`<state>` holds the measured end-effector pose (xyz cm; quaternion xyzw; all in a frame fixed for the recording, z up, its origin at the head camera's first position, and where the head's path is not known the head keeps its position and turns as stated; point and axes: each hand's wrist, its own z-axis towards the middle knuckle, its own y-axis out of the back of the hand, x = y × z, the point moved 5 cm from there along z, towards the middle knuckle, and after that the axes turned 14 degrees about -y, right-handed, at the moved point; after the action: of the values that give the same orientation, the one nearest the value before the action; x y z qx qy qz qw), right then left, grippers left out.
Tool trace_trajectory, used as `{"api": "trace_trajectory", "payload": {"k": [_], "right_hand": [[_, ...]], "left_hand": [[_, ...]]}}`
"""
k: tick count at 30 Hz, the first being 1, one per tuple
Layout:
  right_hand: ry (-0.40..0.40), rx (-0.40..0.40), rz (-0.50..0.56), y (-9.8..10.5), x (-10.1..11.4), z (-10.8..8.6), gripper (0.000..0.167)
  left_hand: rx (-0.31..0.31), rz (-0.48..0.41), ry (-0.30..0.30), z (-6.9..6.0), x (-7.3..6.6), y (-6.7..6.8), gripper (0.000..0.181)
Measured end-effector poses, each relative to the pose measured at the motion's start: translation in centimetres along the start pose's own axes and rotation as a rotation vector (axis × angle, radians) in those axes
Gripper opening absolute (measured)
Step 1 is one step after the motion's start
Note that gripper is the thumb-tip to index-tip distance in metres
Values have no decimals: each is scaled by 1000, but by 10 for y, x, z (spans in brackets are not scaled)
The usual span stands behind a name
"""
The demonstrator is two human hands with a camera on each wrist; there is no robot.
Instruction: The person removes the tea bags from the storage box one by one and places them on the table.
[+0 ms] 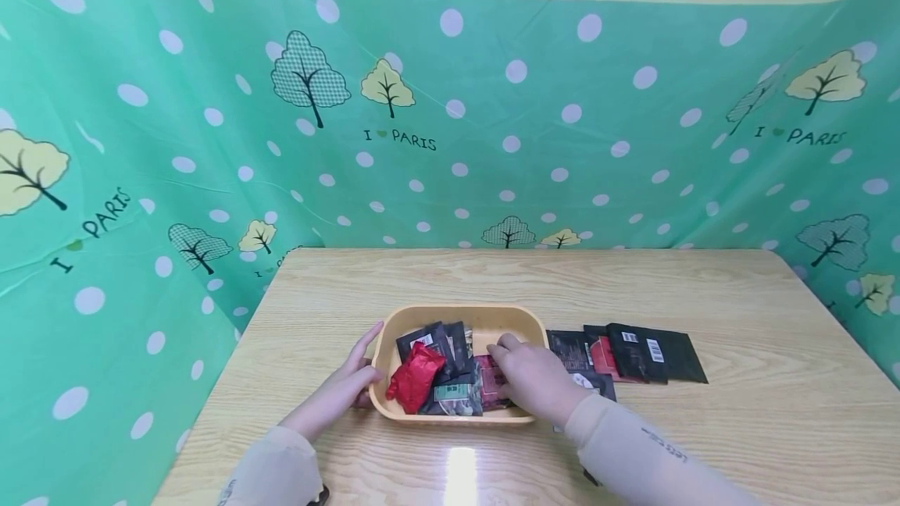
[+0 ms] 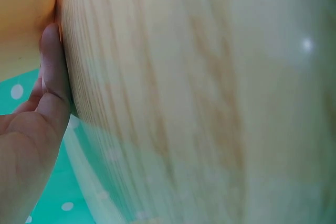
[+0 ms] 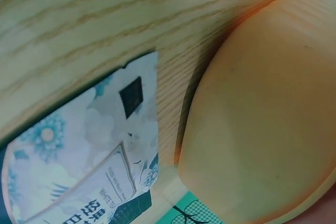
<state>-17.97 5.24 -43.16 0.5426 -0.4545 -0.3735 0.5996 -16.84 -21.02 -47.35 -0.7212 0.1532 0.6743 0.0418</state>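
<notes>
A yellow plastic basket (image 1: 457, 418) stands on the table with several flat packets inside. My left hand (image 1: 351, 375) rests against the basket's left side; its extended fingers (image 2: 52, 59) touch the outer wall in the left wrist view. My right hand (image 1: 530, 375) reaches over the right rim into the basket, at a dark pink packet (image 1: 490, 383). Whether its fingers pinch that packet is hidden. A crumpled red foil packet (image 1: 416, 377) lies on top at the left, beside dark packets (image 1: 436, 348). In front of these is a packet with a green label (image 1: 452, 395).
Right of the basket lie overlapping black packets (image 1: 675, 354) and a red one (image 1: 603, 356). A white-and-blue floral packet (image 3: 79, 145) is near the basket's outer wall. The wooden table (image 1: 337, 279) ends at a green dotted cloth (image 1: 450, 178).
</notes>
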Motion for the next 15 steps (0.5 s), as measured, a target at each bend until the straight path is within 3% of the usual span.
{"api": "trace_trajectory", "payload": {"k": [15], "right_hand": [[-35, 75, -33, 0, 3, 2, 54]], "left_hand": [[13, 48, 4, -2, -1, -1, 84]]}}
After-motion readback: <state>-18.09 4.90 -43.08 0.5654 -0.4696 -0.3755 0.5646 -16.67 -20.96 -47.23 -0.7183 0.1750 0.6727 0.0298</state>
